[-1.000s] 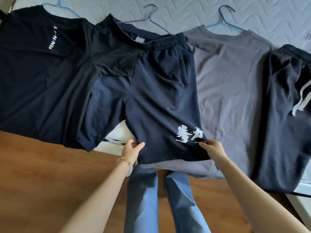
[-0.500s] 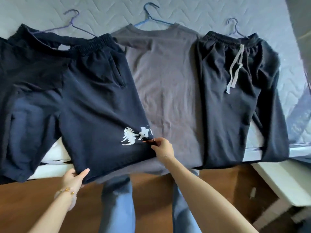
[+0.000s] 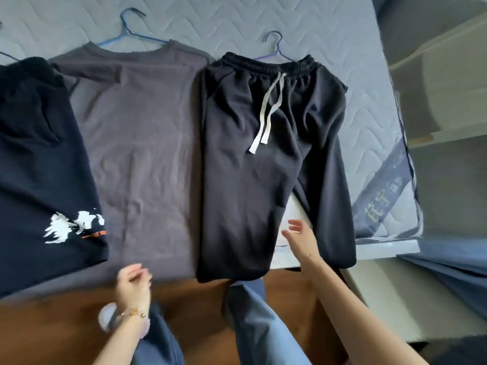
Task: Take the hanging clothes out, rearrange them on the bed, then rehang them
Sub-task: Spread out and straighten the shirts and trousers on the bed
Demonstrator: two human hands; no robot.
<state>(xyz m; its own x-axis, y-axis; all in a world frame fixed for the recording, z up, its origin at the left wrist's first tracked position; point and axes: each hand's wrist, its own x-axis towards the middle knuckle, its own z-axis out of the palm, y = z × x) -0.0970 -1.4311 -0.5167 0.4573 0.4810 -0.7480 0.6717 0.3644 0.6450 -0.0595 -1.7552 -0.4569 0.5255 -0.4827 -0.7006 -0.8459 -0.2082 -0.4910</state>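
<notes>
**Hands at the clothes' lower hems**

The right hand (image 3: 300,234) hovers released, fingers spread, between the black drawstring trousers' (image 3: 237,180) legs. The left hand (image 3: 133,281), blurred, curls at the grey T-shirt's (image 3: 137,154) hem; grip unclear. Both garments lie flat on the bed (image 3: 369,114). The navy shorts' (image 3: 34,167) white characters are unreadable.

1. There is only one view, from a wide-angle camera worn on the person's head. It looks steeply down and forward across the bed (image 3: 237,19).
2. It sits close, within arm's reach. The left hand (image 3: 133,281) enters at 7 o'clock and the right hand (image 3: 301,237) at 5 o'clock.
3. The black trousers (image 3: 250,180) fill the centre, and the grey T-shirt (image 3: 139,154) lies toward 9 o'clock.
4. The wooden floor (image 3: 52,325) and the person's own legs (image 3: 263,325) lie at 6 o'clock, straight beneath the lens.
5. The bed's edge bows at 3 o'clock.
</notes>
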